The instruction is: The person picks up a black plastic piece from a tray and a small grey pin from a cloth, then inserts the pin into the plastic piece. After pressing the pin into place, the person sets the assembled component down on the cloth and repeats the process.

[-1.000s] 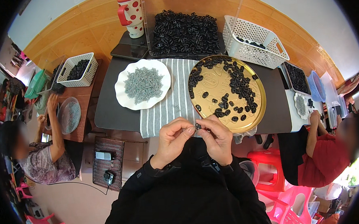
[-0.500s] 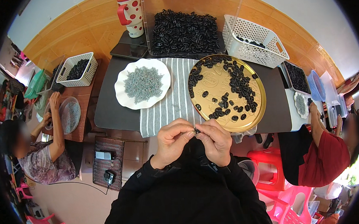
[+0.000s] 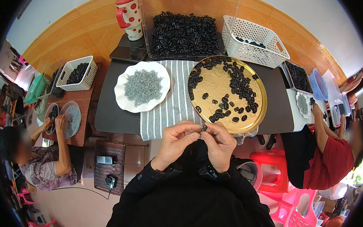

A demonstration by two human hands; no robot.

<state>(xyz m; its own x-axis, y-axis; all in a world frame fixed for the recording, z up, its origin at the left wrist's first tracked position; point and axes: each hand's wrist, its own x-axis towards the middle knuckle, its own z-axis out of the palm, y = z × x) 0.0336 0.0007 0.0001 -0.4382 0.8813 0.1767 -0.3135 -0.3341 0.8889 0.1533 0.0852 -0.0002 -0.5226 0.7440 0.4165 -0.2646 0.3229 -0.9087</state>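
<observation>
Just in front of the table edge, my left hand and my right hand meet at the fingertips. My right thumb and fingers pinch a small black oval piece. The left thumb and index finger are pressed together right beside it; whatever they hold is too small to make out. Beyond my right hand lies a round gold tray with many loose black oval pieces. To the left, a scalloped white plate carries a heap of small grey screw-like pins.
A striped grey cloth lies under the plate. Behind stand a clear bin of black pieces, a white perforated basket, a dark tablet and a dotted tumbler. People sit at tables left and right. A red stool is at right.
My fingertips have drawn slightly apart, and the black piece shows more plainly in my right fingers. The person at left has lowered a hand to the bowls.
</observation>
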